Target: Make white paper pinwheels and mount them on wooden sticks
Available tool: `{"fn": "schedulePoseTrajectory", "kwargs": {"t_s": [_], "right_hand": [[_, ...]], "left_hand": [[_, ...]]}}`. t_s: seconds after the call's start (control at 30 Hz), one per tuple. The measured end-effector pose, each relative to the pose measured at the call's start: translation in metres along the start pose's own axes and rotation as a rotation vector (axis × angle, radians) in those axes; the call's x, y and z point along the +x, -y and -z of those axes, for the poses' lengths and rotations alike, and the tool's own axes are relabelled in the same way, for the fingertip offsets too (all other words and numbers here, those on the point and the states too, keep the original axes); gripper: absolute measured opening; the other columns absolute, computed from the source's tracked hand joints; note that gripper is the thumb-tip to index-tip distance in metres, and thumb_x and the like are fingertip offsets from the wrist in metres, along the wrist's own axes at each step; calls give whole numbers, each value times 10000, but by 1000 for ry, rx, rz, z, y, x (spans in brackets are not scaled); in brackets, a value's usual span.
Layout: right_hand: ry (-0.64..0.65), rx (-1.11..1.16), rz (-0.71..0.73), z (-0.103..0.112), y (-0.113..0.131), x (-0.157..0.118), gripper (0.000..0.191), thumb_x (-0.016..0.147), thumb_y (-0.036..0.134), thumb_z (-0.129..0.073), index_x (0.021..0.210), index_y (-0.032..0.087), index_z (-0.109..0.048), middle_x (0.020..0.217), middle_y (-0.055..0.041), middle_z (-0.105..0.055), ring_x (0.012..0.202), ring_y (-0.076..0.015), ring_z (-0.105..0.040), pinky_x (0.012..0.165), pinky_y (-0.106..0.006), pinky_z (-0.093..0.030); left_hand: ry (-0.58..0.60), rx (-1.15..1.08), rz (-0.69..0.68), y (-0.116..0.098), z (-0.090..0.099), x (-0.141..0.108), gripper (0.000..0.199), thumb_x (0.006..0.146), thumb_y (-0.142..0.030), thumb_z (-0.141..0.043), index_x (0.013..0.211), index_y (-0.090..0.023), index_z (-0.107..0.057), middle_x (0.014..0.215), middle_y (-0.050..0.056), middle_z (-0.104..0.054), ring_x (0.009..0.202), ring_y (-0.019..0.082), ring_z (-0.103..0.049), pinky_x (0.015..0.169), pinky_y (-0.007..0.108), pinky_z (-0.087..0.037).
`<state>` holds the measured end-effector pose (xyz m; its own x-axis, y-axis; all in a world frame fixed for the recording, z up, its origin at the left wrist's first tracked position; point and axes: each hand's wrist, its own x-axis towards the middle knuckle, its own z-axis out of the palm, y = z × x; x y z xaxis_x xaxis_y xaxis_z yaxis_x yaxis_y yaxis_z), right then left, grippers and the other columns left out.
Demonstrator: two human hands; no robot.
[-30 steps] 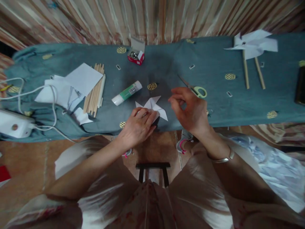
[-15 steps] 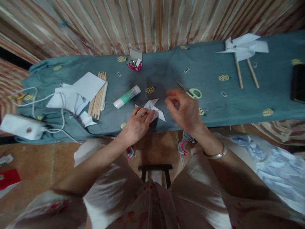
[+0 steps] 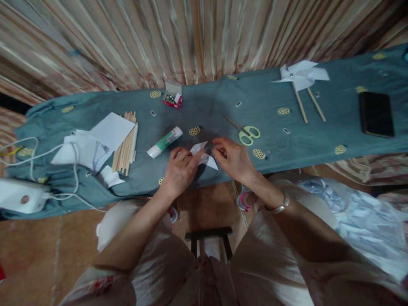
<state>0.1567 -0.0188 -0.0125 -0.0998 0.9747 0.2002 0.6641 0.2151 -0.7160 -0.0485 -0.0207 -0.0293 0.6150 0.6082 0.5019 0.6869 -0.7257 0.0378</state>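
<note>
Paper pinwheel point(image 3: 208, 161) lies on the surface point(image 3: 207, 112) at the centre of the frame, partly covered by the left hand point(image 3: 181, 172), whose bent fingers close over its left part and seem to hold it. Just right of it, the right hand point(image 3: 235, 160) has curled fingers, thumb and forefinger nearly together; whether they grip anything, I cannot tell. Cutting and most folding look done, since pointed blades show; whether its middle is fastened is hidden. No stick shows on it, unlike the mounted white paper blades point(image 3: 302, 78) at upper right, so mounting appears left. Loose sticks point(image 3: 123, 148) at left and the red box point(image 3: 173, 100) of metal pieces at upper centre lie apart from it.
</note>
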Motion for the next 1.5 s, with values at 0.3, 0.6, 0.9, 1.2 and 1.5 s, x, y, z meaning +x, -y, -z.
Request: {"fn": "schedulePoseTrajectory", "kwargs": {"t_s": [0.3,0.6,0.9,1.2,1.5], "right_hand": [[201,628,-468,5,5,3,367,874,519,-647,1003,177,-675,699,-18,-721,616,-171,-683,535,-269,-526],[222,1120,-721,3,24,-3,248,621,342,-830,742,175,-692,654,15,-684,577,-113,-603,554,-238,-491],[255,1149,-719,0,21,-2,275,590,283,-837,816,164,-734,696,15,-704,579,-102,-565,555,-240,-394],[87,1088,-616,1,18,4,418,594,284,-836,970,189,-682,799,-7,-763,732,-168,-697,727,-310,-538],[4,933,-412,5,11,14,456,657,346,-778,1065,221,-618,780,0,-779,683,-193,-715,622,-319,-548]], "left_hand": [[-132,-116,13,-1,19,15,494,935,-91,-570,1408,-230,-525,832,10,-733,865,197,-661,936,391,-493],[-186,-192,-39,-17,31,20,571,937,-73,-614,1468,-237,-483,798,-24,-729,892,174,-653,1021,367,-431],[-207,-197,-36,-18,31,21,536,924,-80,-645,1422,-240,-525,776,-21,-724,918,186,-654,994,370,-438],[-157,-389,92,-5,24,13,652,875,-223,-700,1485,-220,-469,1363,126,-660,1282,298,-562,1081,455,-434],[-219,-1441,1093,6,34,19,524,726,-468,-784,1195,-249,-700,1382,91,-655,1386,315,-515,1113,458,-448]]}}
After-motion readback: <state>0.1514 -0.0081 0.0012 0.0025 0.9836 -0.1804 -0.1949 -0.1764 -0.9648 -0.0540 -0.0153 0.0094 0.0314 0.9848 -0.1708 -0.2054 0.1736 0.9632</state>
